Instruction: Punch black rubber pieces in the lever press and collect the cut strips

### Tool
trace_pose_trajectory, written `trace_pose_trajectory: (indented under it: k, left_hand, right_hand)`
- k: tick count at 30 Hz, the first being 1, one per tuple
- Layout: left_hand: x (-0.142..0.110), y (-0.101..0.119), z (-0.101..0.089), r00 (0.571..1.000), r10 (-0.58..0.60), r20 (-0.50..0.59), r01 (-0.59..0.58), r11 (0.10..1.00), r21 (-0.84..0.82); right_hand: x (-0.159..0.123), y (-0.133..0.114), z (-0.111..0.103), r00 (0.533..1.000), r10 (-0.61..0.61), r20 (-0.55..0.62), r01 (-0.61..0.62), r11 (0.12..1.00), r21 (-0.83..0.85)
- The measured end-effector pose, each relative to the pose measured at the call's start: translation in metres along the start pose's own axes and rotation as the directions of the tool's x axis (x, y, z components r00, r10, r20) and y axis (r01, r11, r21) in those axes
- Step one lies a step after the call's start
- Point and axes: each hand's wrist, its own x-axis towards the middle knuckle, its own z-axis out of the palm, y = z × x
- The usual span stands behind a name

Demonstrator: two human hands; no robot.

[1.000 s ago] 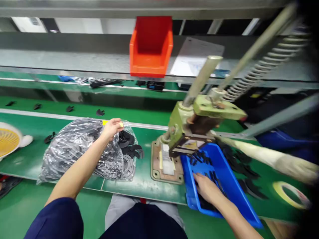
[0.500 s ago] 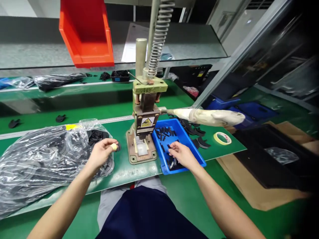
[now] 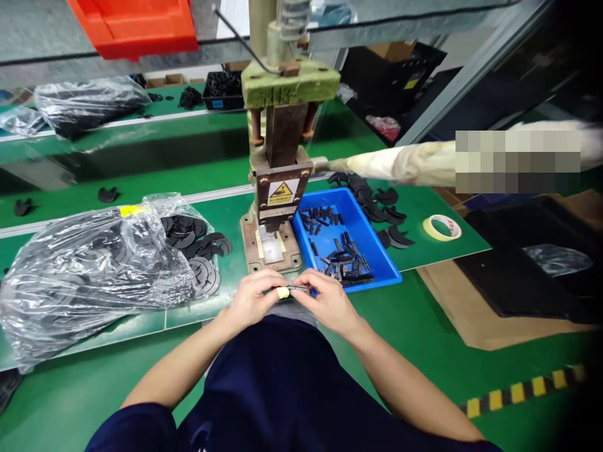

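Observation:
My left hand (image 3: 254,299) and my right hand (image 3: 330,302) meet in front of the press base, fingertips pinched close together. Between them shows a thin black plastic strip (image 3: 299,287), gripped by my right fingers. My left fingers close on a small dark piece, mostly hidden; I cannot tell whether it touches the strip. A yellow wrap (image 3: 282,292) covers my left thumb tip. Just beyond stands the hand press (image 3: 277,201), with a pale block (image 3: 272,248) on its base. To its right, the blue bin (image 3: 385,258) holds many small black strips.
A clear plastic bag (image 3: 89,276) of dark curved pieces lies left, some spilling out. The press lever (image 3: 391,162) reaches right over loose black pieces (image 3: 372,198). A tape roll (image 3: 441,228) lies near the table's right end. An orange bin (image 3: 141,28) sits on the shelf above.
My right hand has come out of the blue bin, moving left with a black strip. My left hand has moved right to meet it. The view has tilted downward.

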Motion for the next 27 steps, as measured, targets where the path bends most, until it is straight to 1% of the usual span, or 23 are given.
trace_pose_trajectory:
  k: [5,11,14,16,19,21,23,25,27]
  left_hand:
    - [-0.015,-0.01,0.001,1.0,-0.01,0.002,0.01,1.0,-0.014]
    - [-0.023,-0.011,0.001,1.0,-0.003,-0.009,0.003,1.0,0.007]
    - [-0.024,-0.013,0.001,0.998,0.056,-0.026,-0.055,0.998,0.032]
    - [-0.024,-0.015,0.001,0.991,0.126,-0.038,-0.124,0.991,0.05]
    - [-0.022,-0.017,0.0,0.965,0.262,-0.024,-0.26,0.963,0.065]
    - [-0.019,-0.018,-0.003,0.953,0.304,0.001,-0.302,0.948,0.095]
    - [-0.012,-0.021,-0.008,0.962,0.272,-0.021,-0.264,0.949,0.17]
    - [-0.001,-0.028,-0.017,0.972,0.209,-0.111,-0.173,0.948,0.269]
    - [0.014,-0.04,-0.027,0.964,0.159,-0.213,-0.073,0.929,0.363]
  right_hand:
    - [-0.008,0.002,0.01,1.0,-0.012,-0.012,0.013,0.999,0.036]
    - [-0.013,0.005,0.018,1.0,-0.02,-0.016,0.021,0.998,0.061]
    - [-0.013,0.006,0.019,1.0,-0.005,-0.007,0.006,0.997,0.074]
    - [-0.012,0.006,0.019,1.0,0.012,0.009,-0.013,0.996,0.086]
    - [-0.009,0.007,0.02,0.998,0.051,0.047,-0.056,0.993,0.105]
    - [-0.007,0.01,0.021,0.994,0.087,0.064,-0.094,0.989,0.115]
    - [-0.004,0.014,0.02,0.99,0.127,0.064,-0.134,0.983,0.122]
    - [-0.003,0.016,0.016,0.985,0.162,0.061,-0.169,0.978,0.126]
    - [-0.002,0.015,0.011,0.98,0.181,0.079,-0.189,0.974,0.125]
